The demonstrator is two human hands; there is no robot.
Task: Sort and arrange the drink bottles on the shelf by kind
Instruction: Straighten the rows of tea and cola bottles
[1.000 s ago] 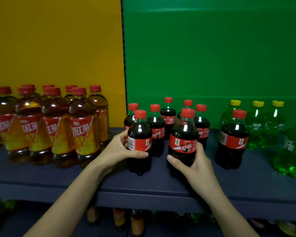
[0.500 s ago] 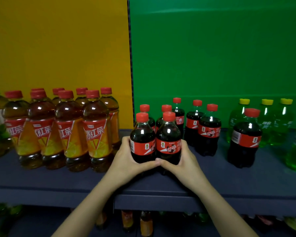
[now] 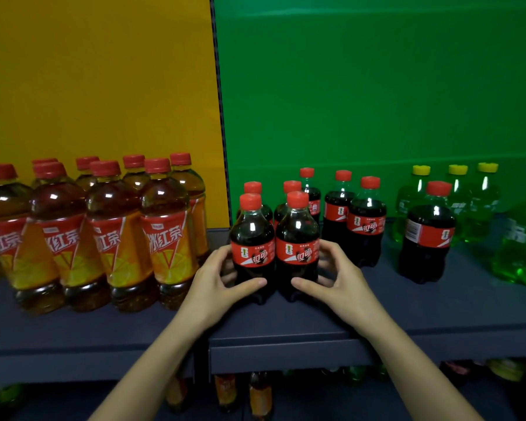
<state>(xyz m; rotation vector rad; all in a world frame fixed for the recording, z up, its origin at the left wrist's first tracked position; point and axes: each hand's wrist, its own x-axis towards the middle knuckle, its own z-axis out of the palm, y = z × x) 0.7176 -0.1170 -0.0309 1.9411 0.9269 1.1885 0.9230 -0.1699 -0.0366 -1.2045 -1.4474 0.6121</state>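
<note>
**Two colas, front of shelf**

Stood side by side, touching, on the dark shelf (image 3: 286, 326) — left cola bottle (image 3: 252, 244) clasped by left hand (image 3: 216, 281), right cola bottle (image 3: 297, 244) by right hand (image 3: 337, 278). Flanked by tea bottles (image 3: 113, 238) leftward.

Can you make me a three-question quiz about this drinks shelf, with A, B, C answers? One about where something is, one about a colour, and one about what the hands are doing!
1. Where does the lone cola bottle stand?
A. In front of the green soda bottles
B. Among the iced tea bottles
C. On the lower shelf

2. What colour are the green soda bottles' caps?
A. Red
B. Yellow
C. Blue

3. What are the hands doing?
A. Resting flat on the shelf
B. Unscrewing a cap
C. Each wrapped around a front cola bottle

Answers:
1 A: it sits right of the cola group, hiding green bottles.
2 B: the caps show yellow.
3 C: left hand holds the left cola bottle, right hand the right cola bottle.
</note>
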